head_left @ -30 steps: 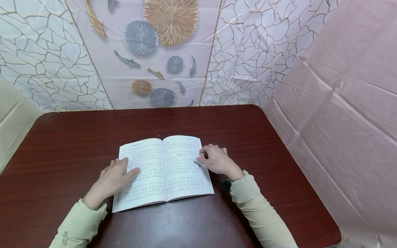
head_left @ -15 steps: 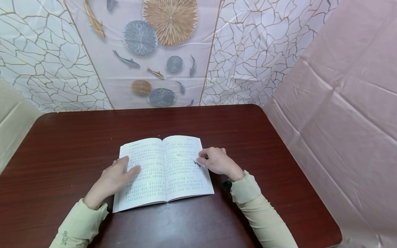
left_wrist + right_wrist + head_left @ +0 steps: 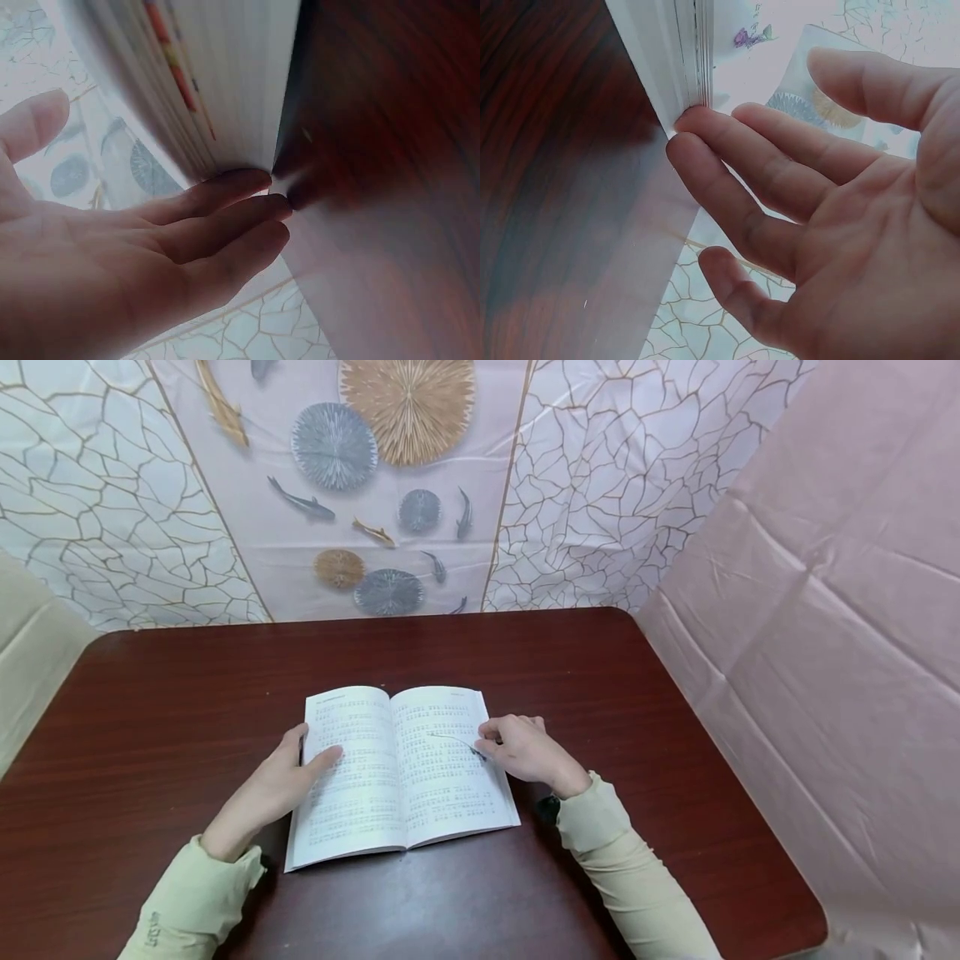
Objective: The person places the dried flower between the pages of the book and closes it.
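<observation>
An open book (image 3: 360, 810) with printed text lies face up on the dark red table. My left hand (image 3: 273, 781) is at its left side, thumb over the left page. In the left wrist view, the extended fingers (image 3: 225, 225) meet the edge of the page block low down, and the thumb stands apart. At the right side is my right hand (image 3: 528, 750). Its fingertips (image 3: 694, 120) touch the book's outer edge in the right wrist view, thumb spread away. A thin curved stem with a small purple flower (image 3: 750, 36) shows on the right page.
The wooden table (image 3: 187, 693) has rounded far corners. Behind it hangs a patterned cloth (image 3: 420, 552) with fish and round shapes, and a plain pink cloth (image 3: 810, 610) rises along the right side.
The book's left edge has shifted to the right, and my left hand has moved slightly up and inward with it. The right hand has lowered slightly, then stayed nearly still at the right edge.
</observation>
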### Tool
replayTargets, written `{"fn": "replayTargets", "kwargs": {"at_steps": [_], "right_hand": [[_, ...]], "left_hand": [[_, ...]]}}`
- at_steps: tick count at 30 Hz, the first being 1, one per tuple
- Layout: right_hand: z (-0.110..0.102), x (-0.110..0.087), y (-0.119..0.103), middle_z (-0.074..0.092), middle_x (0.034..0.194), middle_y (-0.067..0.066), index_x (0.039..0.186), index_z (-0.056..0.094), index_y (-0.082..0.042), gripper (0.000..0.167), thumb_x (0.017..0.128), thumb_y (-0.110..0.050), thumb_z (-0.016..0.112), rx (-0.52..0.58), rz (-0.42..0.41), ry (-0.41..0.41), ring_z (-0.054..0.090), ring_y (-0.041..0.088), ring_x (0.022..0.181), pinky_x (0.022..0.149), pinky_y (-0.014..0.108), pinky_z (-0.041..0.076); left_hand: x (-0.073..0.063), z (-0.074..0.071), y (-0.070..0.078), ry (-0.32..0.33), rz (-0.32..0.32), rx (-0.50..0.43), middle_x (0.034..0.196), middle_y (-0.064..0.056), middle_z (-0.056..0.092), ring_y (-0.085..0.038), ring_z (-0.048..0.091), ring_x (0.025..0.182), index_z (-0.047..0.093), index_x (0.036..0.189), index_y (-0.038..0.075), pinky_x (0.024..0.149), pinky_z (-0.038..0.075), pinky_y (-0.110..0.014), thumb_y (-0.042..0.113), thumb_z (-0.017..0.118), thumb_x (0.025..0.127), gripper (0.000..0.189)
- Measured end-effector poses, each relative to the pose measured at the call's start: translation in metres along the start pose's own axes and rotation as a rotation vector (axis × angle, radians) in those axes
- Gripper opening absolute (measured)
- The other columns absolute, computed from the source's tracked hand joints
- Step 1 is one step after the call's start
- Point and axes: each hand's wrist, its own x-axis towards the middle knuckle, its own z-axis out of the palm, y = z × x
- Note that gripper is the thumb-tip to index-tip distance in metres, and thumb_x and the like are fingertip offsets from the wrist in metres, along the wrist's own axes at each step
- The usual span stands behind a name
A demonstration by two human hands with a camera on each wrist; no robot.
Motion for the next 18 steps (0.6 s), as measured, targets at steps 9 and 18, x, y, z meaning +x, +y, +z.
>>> {"fn": "replayTargets", "kwargs": {"at_steps": [9,18], "right_hand": [[-0.0011,-0.0019,-0.0007,0.049,0.057,-0.006,0.091,0.068,-0.012,0.013,0.097,-0.021,0.060,0.009,0.035,0.002,0.048,0.012,0.060,0.083,0.044,0.027],[0.0005,-0.0028,-0.0005,0.054,0.060,-0.004,0.103,0.070,-0.009,0.017,0.098,-0.021,0.059,0.017,0.049,-0.017,0.051,0.011,0.063,0.085,0.043,0.029]], "left_hand": [[0.0025,0.0015,0.0059,0.030,0.005,-0.098,0.154,-0.034,0.015,-0.040,0.033,0.135,-0.007,0.151,-0.007,0.105,0.032,-0.055,0.054,0.046,0.098,0.096],[0.0009,0.0015,0.0108,0.067,-0.013,-0.186,0.156,-0.032,0.009,-0.040,0.032,0.132,-0.007,0.152,-0.004,0.106,0.028,-0.057,0.047,0.046,0.100,0.091]]}}
